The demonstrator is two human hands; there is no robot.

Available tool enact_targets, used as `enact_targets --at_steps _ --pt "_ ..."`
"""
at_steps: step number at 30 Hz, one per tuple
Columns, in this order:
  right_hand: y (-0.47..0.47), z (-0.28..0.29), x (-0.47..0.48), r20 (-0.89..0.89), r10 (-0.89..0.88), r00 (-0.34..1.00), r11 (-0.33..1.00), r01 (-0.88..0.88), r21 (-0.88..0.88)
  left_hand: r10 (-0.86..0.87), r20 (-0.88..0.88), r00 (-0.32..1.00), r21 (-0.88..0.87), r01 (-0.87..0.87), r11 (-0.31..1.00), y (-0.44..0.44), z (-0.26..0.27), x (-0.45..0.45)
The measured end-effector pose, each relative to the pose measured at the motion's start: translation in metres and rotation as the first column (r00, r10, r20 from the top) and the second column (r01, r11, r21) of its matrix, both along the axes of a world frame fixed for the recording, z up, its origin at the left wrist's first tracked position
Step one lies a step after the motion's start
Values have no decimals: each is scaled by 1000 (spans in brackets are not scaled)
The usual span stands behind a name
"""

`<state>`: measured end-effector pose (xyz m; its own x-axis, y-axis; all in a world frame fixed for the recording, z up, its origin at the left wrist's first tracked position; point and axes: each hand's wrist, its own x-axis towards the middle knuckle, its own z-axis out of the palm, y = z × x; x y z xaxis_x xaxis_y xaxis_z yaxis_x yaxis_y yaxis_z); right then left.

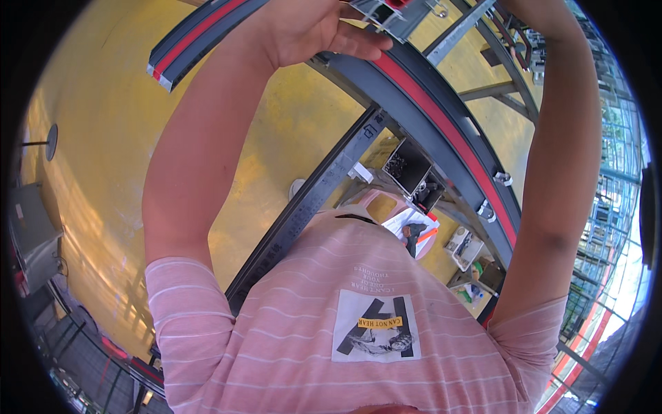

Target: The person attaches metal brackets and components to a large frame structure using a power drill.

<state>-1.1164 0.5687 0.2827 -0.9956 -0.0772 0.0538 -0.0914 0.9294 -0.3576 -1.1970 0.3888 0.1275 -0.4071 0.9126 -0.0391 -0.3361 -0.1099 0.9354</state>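
Observation:
At the top edge my left hand [323, 36] has its fingers against the cut end of a grey metal profile [381, 14] with red inside, and seems to grip it; the frame cuts off the thumb side. Below those fingers runs a long dark grey profile [414, 98] with a red strip, slanting down to the right behind my right forearm. Two small metal fittings [486, 211] sit on it towards its lower end. Only the wrist and base of my right hand [535, 18] show at the top right; its fingers are out of view.
Another red-striped profile [199, 44] juts out left beyond my left forearm. A metal support beam [315, 189] slants past my waist. Under the long profile are an open bin of small parts [406, 165] and a pink stool [380, 199] with papers and a power tool [412, 235]. A grey cabinet [33, 222] stands far left.

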Motion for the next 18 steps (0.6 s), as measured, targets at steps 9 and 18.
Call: enact_targets --at_steps 9,18 --pt "-48 -81 148 -309 351 884 768 -461 -446 91 273 958 -23 -88 996 -25 -18 -5" --pt "16 -312 338 264 -777 571 574 816 -74 -25 110 994 -52 31 998 -4 -38 -13"
